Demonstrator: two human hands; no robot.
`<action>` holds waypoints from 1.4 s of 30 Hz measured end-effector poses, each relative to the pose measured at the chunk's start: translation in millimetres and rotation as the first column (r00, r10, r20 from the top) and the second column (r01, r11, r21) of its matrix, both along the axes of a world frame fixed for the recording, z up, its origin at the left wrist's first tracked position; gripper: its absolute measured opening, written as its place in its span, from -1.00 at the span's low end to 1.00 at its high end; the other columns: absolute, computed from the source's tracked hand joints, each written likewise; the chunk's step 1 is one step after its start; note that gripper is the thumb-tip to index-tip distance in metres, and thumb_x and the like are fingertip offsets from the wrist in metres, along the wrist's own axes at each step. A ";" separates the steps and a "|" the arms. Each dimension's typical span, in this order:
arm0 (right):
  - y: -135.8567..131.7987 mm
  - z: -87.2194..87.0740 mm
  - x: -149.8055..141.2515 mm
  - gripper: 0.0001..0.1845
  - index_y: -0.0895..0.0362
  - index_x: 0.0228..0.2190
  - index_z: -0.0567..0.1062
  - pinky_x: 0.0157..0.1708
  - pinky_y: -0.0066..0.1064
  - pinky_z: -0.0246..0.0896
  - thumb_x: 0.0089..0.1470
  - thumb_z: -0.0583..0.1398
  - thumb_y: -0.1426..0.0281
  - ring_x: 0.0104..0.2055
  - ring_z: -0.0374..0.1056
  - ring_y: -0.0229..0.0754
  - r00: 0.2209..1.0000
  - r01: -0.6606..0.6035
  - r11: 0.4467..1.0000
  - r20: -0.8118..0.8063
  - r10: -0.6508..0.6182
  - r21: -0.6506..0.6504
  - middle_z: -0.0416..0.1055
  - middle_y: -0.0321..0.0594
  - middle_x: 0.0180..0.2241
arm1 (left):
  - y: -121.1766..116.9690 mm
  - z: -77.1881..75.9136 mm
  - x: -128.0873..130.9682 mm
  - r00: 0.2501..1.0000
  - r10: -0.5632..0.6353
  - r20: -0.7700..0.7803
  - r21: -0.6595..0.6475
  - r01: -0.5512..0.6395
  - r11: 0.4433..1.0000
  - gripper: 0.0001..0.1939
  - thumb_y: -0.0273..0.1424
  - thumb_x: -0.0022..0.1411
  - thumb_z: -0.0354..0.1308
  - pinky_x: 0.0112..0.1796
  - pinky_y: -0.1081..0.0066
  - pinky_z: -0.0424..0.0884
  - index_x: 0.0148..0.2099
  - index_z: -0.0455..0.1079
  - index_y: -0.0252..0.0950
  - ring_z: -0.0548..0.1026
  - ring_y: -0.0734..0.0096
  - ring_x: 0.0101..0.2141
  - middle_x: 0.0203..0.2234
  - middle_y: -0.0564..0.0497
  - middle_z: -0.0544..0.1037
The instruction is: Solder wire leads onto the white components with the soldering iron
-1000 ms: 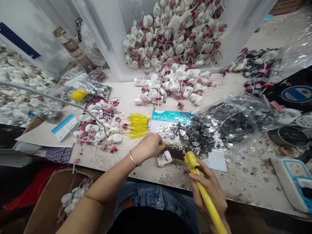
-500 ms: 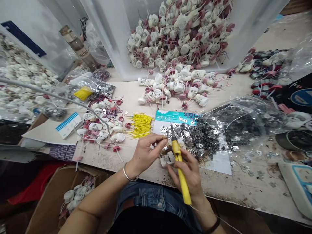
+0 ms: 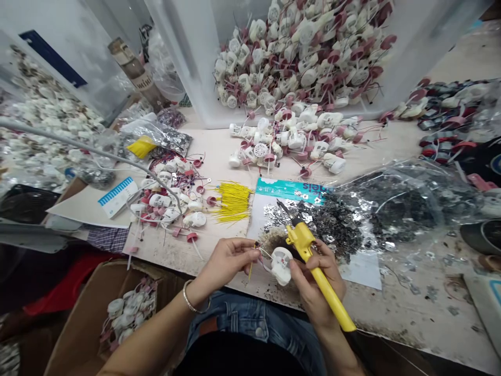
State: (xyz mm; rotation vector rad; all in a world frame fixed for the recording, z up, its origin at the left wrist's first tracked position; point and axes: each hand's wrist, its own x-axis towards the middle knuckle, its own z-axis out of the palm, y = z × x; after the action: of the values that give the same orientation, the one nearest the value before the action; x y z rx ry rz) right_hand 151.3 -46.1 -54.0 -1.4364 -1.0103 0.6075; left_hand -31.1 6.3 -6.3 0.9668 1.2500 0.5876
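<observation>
My left hand (image 3: 230, 259) pinches a short yellow wire (image 3: 251, 263) at the table's near edge. My right hand (image 3: 317, 279) grips a yellow-handled soldering iron (image 3: 313, 266), its tip pointing up and left, and its fingers also hold a small white plastic part (image 3: 281, 262) between the two hands. The wire end sits close to the white part. A bundle of yellow wires (image 3: 233, 201) lies on the table just beyond my left hand. A heap of small silver metal pieces (image 3: 324, 222) spreads out behind the iron.
A big clear bin (image 3: 195, 62) at the back holds several white-and-maroon parts (image 3: 305, 57), spilling onto the table. More such parts (image 3: 168, 201) lie left of centre. A plastic bag (image 3: 407, 198) of dark pieces sits right. A cardboard box (image 3: 78, 324) stands below left.
My right hand has lifted the white part off the table toward me while keeping the iron. My left hand has drawn back toward the table edge with a yellow wire.
</observation>
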 end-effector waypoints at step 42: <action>19.2 -3.0 -25.9 -0.83 0.11 -0.41 0.37 -0.14 -0.28 0.37 -0.03 0.28 0.49 0.01 0.33 -0.13 0.922 0.145 0.973 0.331 -0.199 0.179 0.31 -0.14 -0.10 | -41.9 -35.7 19.4 0.867 0.497 -0.028 0.671 -0.352 0.652 -0.92 -0.37 0.13 0.28 -0.22 0.39 0.46 -0.35 0.55 -0.26 0.52 0.39 -0.27 -0.33 -0.03 0.57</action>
State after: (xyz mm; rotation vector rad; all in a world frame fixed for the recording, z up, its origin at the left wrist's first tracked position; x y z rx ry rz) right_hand 125.4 -27.0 -57.1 -1.5079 -1.1618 0.1434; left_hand -11.8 -35.6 -42.0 1.3392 1.5162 1.4019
